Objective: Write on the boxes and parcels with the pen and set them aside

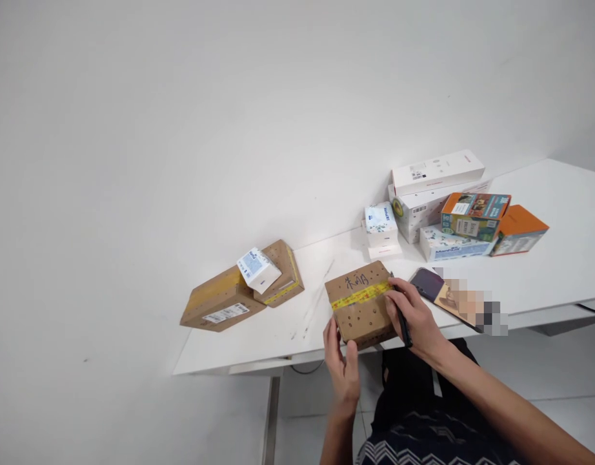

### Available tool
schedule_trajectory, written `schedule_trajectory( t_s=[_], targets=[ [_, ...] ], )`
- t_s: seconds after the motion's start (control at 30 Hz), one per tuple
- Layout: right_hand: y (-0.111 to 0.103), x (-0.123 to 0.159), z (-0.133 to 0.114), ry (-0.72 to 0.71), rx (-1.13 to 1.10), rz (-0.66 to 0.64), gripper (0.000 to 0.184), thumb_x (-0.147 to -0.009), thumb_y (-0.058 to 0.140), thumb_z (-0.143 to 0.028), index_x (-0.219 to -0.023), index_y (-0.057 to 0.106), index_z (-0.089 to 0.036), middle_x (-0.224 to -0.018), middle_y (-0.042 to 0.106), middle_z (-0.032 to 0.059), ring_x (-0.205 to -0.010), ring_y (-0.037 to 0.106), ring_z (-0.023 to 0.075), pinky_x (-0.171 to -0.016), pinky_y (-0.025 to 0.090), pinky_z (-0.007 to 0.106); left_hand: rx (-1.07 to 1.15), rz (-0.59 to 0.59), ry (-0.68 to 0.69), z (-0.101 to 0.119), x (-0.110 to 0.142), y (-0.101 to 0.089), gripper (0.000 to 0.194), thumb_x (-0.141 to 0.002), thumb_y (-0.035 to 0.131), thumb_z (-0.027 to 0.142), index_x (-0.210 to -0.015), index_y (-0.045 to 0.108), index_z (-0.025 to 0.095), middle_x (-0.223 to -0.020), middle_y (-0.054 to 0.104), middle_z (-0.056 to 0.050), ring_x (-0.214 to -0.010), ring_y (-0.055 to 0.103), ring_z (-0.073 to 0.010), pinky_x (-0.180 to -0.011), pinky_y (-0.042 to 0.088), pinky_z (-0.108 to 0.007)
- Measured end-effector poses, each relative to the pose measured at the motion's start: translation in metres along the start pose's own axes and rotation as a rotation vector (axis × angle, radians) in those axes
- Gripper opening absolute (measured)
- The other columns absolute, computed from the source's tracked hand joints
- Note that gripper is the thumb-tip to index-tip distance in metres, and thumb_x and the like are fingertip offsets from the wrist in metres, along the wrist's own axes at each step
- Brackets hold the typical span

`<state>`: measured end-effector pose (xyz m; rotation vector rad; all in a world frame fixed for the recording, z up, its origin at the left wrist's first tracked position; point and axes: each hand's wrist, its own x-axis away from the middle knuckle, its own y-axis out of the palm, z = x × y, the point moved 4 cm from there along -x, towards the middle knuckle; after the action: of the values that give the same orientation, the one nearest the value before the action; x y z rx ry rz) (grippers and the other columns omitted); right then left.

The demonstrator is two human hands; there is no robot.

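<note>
A brown cardboard box point(363, 318) with yellow tape across it and dark handwriting on top sits at the front edge of the white table, in the middle of the head view. My left hand point(343, 371) grips its near left corner, thumb on the near side and fingers along the left side. My right hand point(418, 320) is closed round a black marker pen point(403, 323), its fingers against the right side of the box. The pen slants down toward me along that side. A phone point(430, 284) lies just right of my right hand, partly pixelated.
On the left of the white table point(220, 349) are a long cardboard box point(215, 300), a smaller cardboard box point(290, 290) and a white-blue carton point(259, 268). At the back right, long white boxes point(437, 171), white-blue cartons point(381, 223) and orange boxes point(523, 226) are piled near the wall.
</note>
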<state>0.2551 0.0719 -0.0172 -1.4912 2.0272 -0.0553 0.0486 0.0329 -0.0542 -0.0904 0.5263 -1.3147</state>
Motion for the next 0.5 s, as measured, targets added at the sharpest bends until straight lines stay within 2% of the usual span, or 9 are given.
schedule_trajectory(
  t_s=[0.07, 0.17, 0.27, 0.37, 0.43, 0.5],
  targets=[
    [-0.001, 0.004, 0.006, 0.023, -0.034, 0.048, 0.023, -0.093, 0.041, -0.034, -0.094, 0.061, -0.025, -0.117, 0.058, 0.0121, -0.11, 0.056, 0.0255, -0.099, 0.045, 0.046, -0.123, 0.034, 0.126, 0.022, -0.006, -0.005, 0.048, -0.09, 0.052, 0.035, -0.137, 0.045, 0.023, -0.138, 0.048, -0.013, -0.128, 0.046, -0.0254, -0.105, 0.04, -0.042],
    [0.007, 0.018, 0.02, 0.114, -0.153, 0.054, 0.025, -0.094, 0.042, -0.039, -0.093, 0.061, -0.024, -0.11, 0.059, 0.0105, -0.108, 0.056, 0.0243, -0.098, 0.045, 0.045, -0.362, 0.07, 0.416, 0.062, -0.02, -0.01, 0.049, -0.087, 0.058, 0.027, -0.135, 0.048, 0.026, -0.131, 0.055, -0.011, -0.122, 0.051, -0.0265, -0.102, 0.042, -0.046],
    [0.016, 0.035, 0.037, 0.276, -0.261, 0.04, 0.03, -0.094, 0.041, -0.043, -0.091, 0.062, -0.023, -0.107, 0.06, 0.0093, -0.106, 0.057, 0.023, -0.096, 0.046, 0.044, -0.601, -0.016, 0.6, 0.087, -0.026, 0.007, 0.051, -0.084, 0.063, 0.026, -0.133, 0.05, 0.025, -0.127, 0.061, -0.01, -0.118, 0.054, -0.0285, -0.1, 0.042, -0.048],
    [0.011, 0.041, 0.046, 0.331, -0.271, 0.07, 0.031, -0.094, 0.043, -0.045, -0.094, 0.063, -0.022, -0.111, 0.059, 0.0097, -0.11, 0.056, 0.0231, -0.099, 0.044, 0.045, -0.722, -0.178, 0.693, 0.095, -0.017, 0.039, 0.043, -0.086, 0.062, 0.029, -0.128, 0.054, 0.023, -0.128, 0.062, -0.009, -0.116, 0.057, -0.0295, -0.097, 0.045, -0.048],
    [-0.001, 0.037, 0.046, 0.291, -0.227, 0.125, 0.029, -0.093, 0.044, -0.043, -0.095, 0.064, -0.022, -0.112, 0.059, 0.01, -0.111, 0.055, 0.0234, -0.101, 0.042, 0.046, -0.768, -0.189, 0.701, 0.096, -0.009, 0.055, 0.041, -0.088, 0.059, 0.029, -0.127, 0.055, 0.021, -0.13, 0.06, -0.01, -0.117, 0.057, -0.0299, -0.096, 0.046, -0.048],
    [-0.014, 0.03, 0.041, 0.214, -0.182, 0.186, 0.027, -0.094, 0.045, -0.039, -0.096, 0.065, -0.022, -0.111, 0.06, 0.0098, -0.11, 0.056, 0.0233, -0.099, 0.043, 0.047, -0.794, -0.152, 0.688, 0.097, -0.005, 0.062, 0.04, -0.089, 0.058, 0.028, -0.127, 0.055, 0.018, -0.132, 0.059, -0.011, -0.118, 0.056, -0.0297, -0.097, 0.046, -0.048]
  ],
)
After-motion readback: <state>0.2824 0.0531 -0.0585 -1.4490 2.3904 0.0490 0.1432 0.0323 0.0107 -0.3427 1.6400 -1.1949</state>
